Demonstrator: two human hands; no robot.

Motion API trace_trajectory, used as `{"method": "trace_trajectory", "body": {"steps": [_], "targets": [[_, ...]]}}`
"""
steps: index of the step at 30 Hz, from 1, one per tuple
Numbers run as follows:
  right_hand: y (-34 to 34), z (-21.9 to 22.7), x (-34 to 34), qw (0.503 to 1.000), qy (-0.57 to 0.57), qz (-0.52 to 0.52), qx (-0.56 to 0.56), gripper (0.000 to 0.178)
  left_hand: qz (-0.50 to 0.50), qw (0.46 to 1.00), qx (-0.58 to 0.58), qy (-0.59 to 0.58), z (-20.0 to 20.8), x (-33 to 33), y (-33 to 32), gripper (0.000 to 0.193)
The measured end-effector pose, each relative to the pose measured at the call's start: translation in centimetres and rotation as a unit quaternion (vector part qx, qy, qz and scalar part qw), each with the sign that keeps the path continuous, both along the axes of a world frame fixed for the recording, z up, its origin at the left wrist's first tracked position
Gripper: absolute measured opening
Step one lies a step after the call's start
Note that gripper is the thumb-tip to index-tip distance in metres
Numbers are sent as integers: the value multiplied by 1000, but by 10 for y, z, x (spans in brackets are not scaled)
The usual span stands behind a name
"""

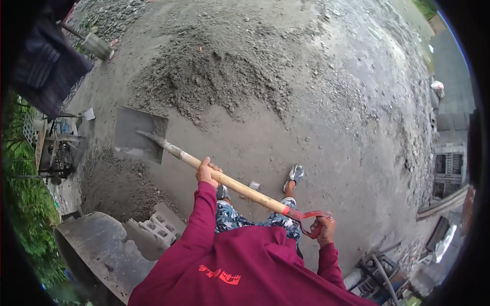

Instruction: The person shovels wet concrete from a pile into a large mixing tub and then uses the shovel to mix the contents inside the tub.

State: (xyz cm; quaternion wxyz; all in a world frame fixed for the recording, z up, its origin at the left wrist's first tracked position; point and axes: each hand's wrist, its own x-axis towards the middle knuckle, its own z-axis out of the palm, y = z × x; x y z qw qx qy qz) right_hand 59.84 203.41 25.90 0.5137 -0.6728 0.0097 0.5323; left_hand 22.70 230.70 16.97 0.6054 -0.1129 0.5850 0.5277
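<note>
A shovel (pixel 240 187) with a pale wooden shaft lies slantwise across the front of my body. My left hand (pixel 206 172) is wrapped round the shaft's middle. At the other end my right hand (pixel 323 229) grips the red D-shaped handle (pixel 309 216). Out to the left, the flat square blade (pixel 133 130) is smeared with grey; no heap of material shows on it. Beyond the blade and to its right spreads a loose pile of grey gravelly mix (pixel 217 76). A smaller dark heap (pixel 120 186) lies on the blade's near side.
A curved metal sheet (pixel 99 250) and a broken hollow block (pixel 161 227) stand close on my left. Dark cloth (pixel 46 66) hangs at the upper left. Perforated blocks (pixel 449 166) line the right edge. Scrap (pixel 380 273) lies near right. My shoe (pixel 295 176) rests on grey ground.
</note>
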Motion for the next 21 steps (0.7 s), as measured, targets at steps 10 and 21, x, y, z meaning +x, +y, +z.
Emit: {"method": "trace_trajectory", "body": {"steps": [10,21], "targets": [[-164,17,117,915,-118,-312,-227,5,-377,884,-264,-78,-194,411,-93,14],[58,29,277,862,-171,-201,-434,24,-433,802,-397,-110,-308,598,-113,12]]}}
